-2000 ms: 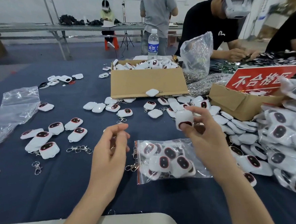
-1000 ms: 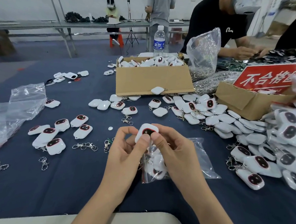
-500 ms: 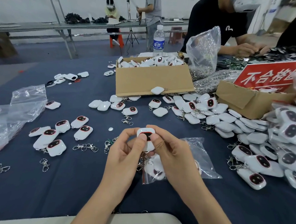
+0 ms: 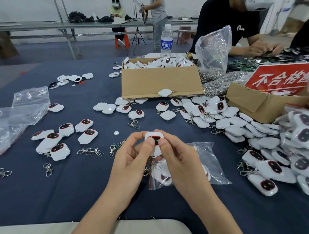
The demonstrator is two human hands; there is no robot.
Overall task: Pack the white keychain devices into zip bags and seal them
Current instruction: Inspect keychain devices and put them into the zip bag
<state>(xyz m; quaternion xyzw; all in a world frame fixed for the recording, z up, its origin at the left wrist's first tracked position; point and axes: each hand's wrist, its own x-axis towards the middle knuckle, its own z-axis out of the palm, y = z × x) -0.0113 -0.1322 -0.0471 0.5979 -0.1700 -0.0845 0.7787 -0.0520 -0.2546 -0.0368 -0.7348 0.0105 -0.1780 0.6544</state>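
I hold one white keychain device (image 4: 155, 140) with a dark red-rimmed face between both hands, above the table's middle. My left hand (image 4: 131, 157) pinches its left side with thumb and fingers. My right hand (image 4: 179, 162) pinches its right side, thumb on the dark face. Its metal clasp (image 4: 147, 168) dangles below. Under my hands lies a clear zip bag (image 4: 210, 162) with several devices inside, partly hidden by my right hand. Loose devices (image 4: 64, 138) lie to the left on the blue cloth.
An open cardboard box (image 4: 159, 81) full of devices stands behind, a water bottle (image 4: 166, 41) beyond it. A heap of devices (image 4: 228, 122) and filled bags (image 4: 306, 134) crowd the right. Empty clear bags (image 4: 17, 111) lie left. Loose clasps (image 4: 90, 151) are scattered near. People work across the table.
My right hand brought a device from the right pile to the middle, and my left hand joined it. Over the last second both hands hold it nearly still above the bag.
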